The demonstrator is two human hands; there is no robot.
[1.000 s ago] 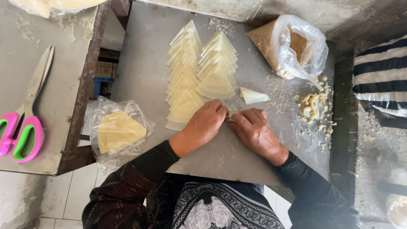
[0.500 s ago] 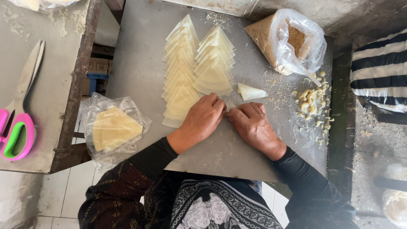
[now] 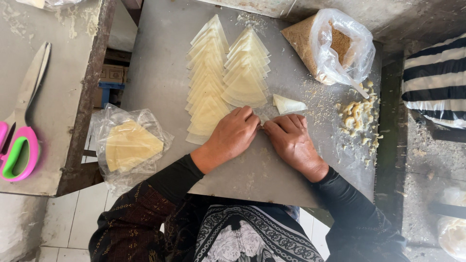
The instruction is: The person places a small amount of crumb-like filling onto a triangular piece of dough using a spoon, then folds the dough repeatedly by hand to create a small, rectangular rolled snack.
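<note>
From the head camera, the left hand [image 3: 236,133] and the right hand [image 3: 290,138] lie on the grey table [image 3: 160,73], fingertips meeting. Both are curled shut, pinching a small pale wrapper piece [image 3: 262,119] between them; most of it is hidden.

Just above the right hand lies a folded white cone [image 3: 287,104]. Two rows of yellow triangle wrappers [image 3: 225,80] lie fanned out above the left hand.

A clear plastic bag [image 3: 335,46] holds brown crumbs, with a lumpy yellow pile [image 3: 357,116] near it. Another clear bag [image 3: 128,145], beside the table's left edge, holds flat yellow sheets. Pink and green scissors [image 3: 19,140] lie on the next table.
</note>
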